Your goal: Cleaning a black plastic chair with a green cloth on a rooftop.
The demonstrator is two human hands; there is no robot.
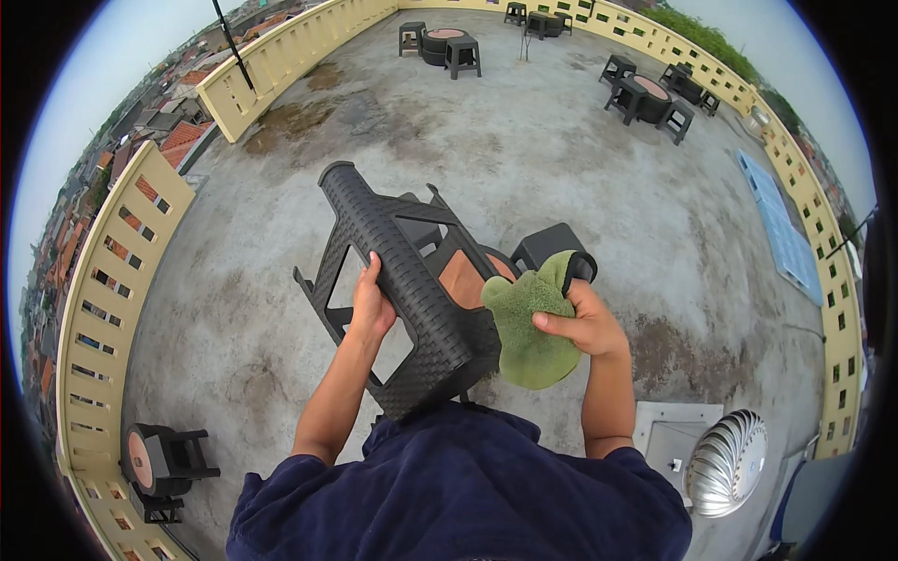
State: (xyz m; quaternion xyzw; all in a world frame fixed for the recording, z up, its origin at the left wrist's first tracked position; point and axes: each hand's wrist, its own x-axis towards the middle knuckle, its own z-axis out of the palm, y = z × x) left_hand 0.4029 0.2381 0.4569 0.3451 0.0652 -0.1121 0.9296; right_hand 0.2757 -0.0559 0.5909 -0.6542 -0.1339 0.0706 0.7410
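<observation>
A black plastic stool with a woven pattern (402,266) is tilted up in front of my chest, its legs pointing away from me. My left hand (374,304) grips the stool's left side, with the thumb lying along the woven face. A green cloth with a dark edge (531,327) hangs from my right hand (589,323), pinched between thumb and fingers. The cloth is to the right of the stool, apart from its woven face. Partly hidden behind the stool is a low round table with a pinkish-brown top (461,279).
Another dark stool (552,243) stands just beyond the cloth. A silver turbine vent (728,465) rises at the lower right. Blue panels (778,224) lie along the right wall. Further tables and stools (645,98) stand across the concrete roof, bounded by a yellow parapet (290,61).
</observation>
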